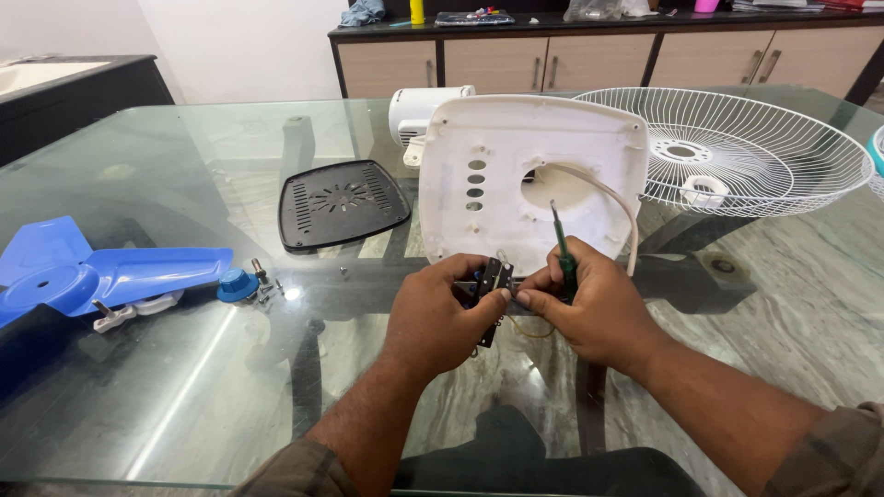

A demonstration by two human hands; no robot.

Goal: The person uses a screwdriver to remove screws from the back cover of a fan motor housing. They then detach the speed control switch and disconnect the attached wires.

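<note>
Hands meet at the table's near centre: the left hand pinches a small black switch block with its long axis running roughly twelve to six, while the right hand touches the block from three o'clock and grips a green-handled screwdriver, tip up. White fan base stands tilted just beyond, at twelve, a cord looping from its hole; black cover plate lies at ten o'clock.
</note>
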